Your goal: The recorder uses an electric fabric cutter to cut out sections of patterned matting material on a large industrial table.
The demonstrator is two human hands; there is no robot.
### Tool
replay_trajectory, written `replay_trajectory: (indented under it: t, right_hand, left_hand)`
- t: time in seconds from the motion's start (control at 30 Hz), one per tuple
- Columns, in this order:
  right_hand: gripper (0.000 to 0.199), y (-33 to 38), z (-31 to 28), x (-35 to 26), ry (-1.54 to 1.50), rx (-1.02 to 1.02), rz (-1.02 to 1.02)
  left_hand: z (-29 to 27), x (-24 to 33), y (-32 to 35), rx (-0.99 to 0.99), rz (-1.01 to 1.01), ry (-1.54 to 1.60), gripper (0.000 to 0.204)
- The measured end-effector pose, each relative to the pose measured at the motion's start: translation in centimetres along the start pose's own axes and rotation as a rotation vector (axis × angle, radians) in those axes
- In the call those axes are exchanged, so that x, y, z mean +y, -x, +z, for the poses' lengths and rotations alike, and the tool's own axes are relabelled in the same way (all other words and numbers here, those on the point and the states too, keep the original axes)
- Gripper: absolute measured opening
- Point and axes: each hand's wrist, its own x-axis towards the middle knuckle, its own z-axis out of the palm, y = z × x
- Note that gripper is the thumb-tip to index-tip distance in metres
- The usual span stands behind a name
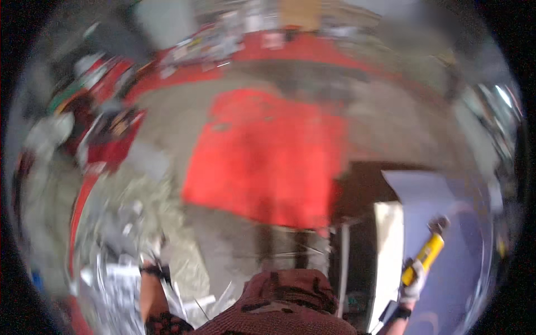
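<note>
In my gloved right hand (414, 283) is a yellow angle grinder (429, 252), gripped by its body, with its dark head pointing away from me. It is over a bluish-grey sheet (446, 204) at the right; whether the two touch I cannot tell. My left hand (153, 250), with a dark band at the wrist, is at the lower left. Blur smears its fingers, and nothing I can make out is in it. Nearest to that hand are crumpled clear wrapping and pale scraps (120, 273).
A bright red sheet (262, 156) lies on the grey floor ahead. A white-topped panel (389, 234) stands beside a dark gap at the right. Dark red containers (111, 142) are at the left. Cluttered goods (212, 44) line the far side, along a red strip (301, 50).
</note>
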Motion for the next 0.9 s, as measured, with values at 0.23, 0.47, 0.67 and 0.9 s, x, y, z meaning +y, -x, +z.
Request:
replay_trajectory:
  t: [0.23, 0.47, 0.67, 0.9]
  right_hand:
    - [0.062, -0.1, 4.9, -0.7, -0.075, 0.315, -0.021]
    - [0.061, -1.2, 7.2, 1.5, -0.109, 0.657, 0.052]
    - [0.059, -4.9, 10.1, 4.8, -0.141, 0.962, -0.048]
    - [0.057, -8.7, 20.6, -2.1, -0.290, 1.354, -0.090]
  left_hand:
    - [19.4, 31.4, -15.5, -1.114, 0.627, -0.046, 0.052]
    - [14.0, 62.9, -26.8, -1.718, 1.365, -0.153, 0.060]
    - [7.0, 84.3, -32.4, -1.893, 1.906, -0.241, 0.072]
    - [7.3, 102.9, -37.5, -2.632, 1.879, -0.237, 0.050]
